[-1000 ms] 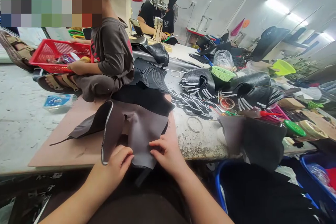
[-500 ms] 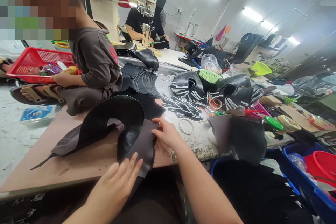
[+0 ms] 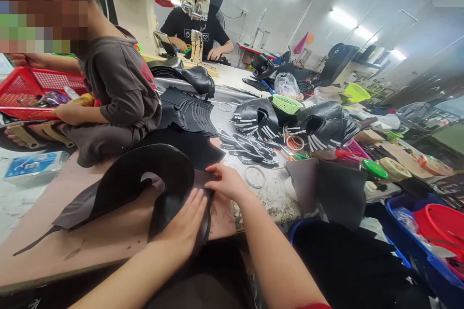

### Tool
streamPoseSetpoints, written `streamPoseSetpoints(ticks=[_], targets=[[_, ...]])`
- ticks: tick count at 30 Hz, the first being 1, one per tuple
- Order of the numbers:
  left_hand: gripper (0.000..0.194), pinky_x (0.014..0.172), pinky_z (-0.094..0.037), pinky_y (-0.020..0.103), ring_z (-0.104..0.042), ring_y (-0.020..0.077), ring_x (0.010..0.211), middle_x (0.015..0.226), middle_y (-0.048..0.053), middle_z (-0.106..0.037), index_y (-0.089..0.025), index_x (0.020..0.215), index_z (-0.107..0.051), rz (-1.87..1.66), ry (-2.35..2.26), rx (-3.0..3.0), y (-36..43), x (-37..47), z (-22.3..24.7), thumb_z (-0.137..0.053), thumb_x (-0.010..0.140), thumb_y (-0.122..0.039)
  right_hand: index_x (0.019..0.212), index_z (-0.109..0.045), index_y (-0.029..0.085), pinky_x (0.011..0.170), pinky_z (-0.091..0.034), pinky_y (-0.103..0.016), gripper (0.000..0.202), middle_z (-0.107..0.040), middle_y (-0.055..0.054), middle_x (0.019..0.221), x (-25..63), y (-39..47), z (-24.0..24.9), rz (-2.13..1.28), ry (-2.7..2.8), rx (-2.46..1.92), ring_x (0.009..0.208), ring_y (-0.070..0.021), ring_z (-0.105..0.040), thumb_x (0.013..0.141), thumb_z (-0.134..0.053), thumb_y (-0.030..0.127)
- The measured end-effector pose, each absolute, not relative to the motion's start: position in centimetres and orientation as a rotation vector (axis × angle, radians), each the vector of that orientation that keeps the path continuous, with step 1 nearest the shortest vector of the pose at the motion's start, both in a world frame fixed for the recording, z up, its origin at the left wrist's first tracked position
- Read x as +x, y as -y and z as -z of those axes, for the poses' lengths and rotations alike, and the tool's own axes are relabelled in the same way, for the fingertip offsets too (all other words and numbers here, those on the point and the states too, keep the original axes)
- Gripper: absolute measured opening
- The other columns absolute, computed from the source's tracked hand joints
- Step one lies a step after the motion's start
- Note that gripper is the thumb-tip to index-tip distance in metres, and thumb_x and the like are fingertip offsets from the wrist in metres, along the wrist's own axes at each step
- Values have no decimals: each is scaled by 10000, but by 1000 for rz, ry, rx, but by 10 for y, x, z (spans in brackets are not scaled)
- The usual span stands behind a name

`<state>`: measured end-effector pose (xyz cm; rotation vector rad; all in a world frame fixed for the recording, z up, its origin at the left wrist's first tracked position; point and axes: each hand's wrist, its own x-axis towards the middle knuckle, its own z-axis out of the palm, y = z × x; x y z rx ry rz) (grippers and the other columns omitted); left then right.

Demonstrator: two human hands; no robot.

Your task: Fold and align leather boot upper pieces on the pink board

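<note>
In the head view a large curved black leather piece (image 3: pixel 170 164) lies on a pinkish board at the table's front edge. Its grey-brown underside shows at the left tail and near the right end. My left hand (image 3: pixel 188 217) presses flat on the right end, fingers stretched out and together. At that end's right edge, my right hand (image 3: pixel 228 183) has its bent fingers and thumb on the border. What lies under those fingertips is partly hidden. Behind the piece is a stack of dark cut panels (image 3: pixel 188 111).
A person in dark clothes (image 3: pixel 116 87) sits on the board at left, beside a red basket (image 3: pixel 43 77). Another person (image 3: pixel 197 34) works at a sewing machine. Black strips (image 3: pixel 250 147), a tape roll (image 3: pixel 255 176) and bundled leather pieces (image 3: pixel 255 116) lie rightward. Blue bins (image 3: pixel 416 231) stand lower right.
My left hand has slid forward and right across the leather, nearer my right hand. My right hand stays at the edge. The seated person's other arm now shows over the red basket.
</note>
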<state>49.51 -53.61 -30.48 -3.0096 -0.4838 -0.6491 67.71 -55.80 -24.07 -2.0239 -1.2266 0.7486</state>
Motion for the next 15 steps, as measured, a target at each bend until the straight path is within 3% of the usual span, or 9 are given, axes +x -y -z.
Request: streamPoseSetpoints(ticks=[6,11,15], targets=[[531,1080,-261,447,-345,222,1307,1363,145,-450,-115,1391,-277,745,625,-3012,532,496,342,-202,865,-91,955,-653,194,673,-469,-256,325,-582,39,701,683,550,245,-785,1218,-2051,670,-121,-577,643,-727,140],[557,1093,-246,450,-334,221,1315,1375,126,-440,-143,1398,-270,724,639,-3053,534,493,339,-234,846,-83,977,-631,199,736,-474,-302,341,-594,16,758,682,551,242,-733,1272,-2081,748,-155,-584,653,-724,143],[565,1089,-258,441,-364,224,1297,1372,105,-450,-166,1391,-294,732,613,-3064,532,491,337,-264,832,-88,1031,-616,169,844,-449,-423,319,-611,-90,928,665,562,242,-245,1434,-2168,928,-254,-556,720,-654,116]])
